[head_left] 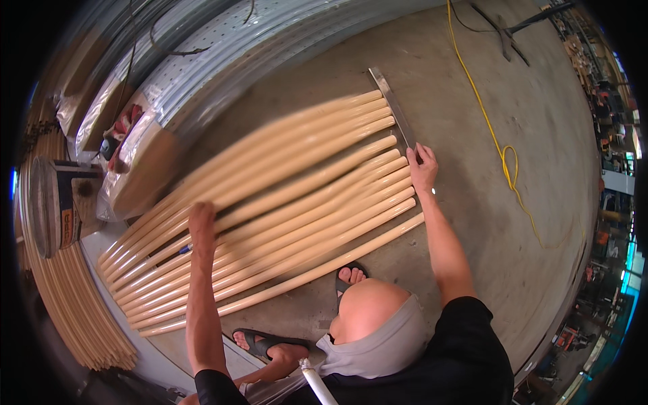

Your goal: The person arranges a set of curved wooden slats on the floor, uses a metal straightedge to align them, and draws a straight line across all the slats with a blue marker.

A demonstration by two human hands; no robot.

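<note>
Long, glossy cream tubes (317, 206) lie side by side in a slanting row on the floor; the upper ones are smeared by motion. My left hand (202, 226) is curled over the tubes left of their middle, its fingertips hidden. At the tubes' right ends, my right hand (423, 167) pinches the near end of a flat metal bar (391, 101). That bar runs across the ends of the upper tubes. Between tubes, next to my left hand, a small blue thing (184, 250) shows; its kind is unclear.
More tubes are stacked (74, 304) at the left beside a bucket (54, 206). Plastic-wrapped bundles (145, 169) and long metal profiles (223, 61) line the upper left. A yellow cord (484, 111) crosses the concrete floor, and a dark metal stand (505, 30) is at the far right.
</note>
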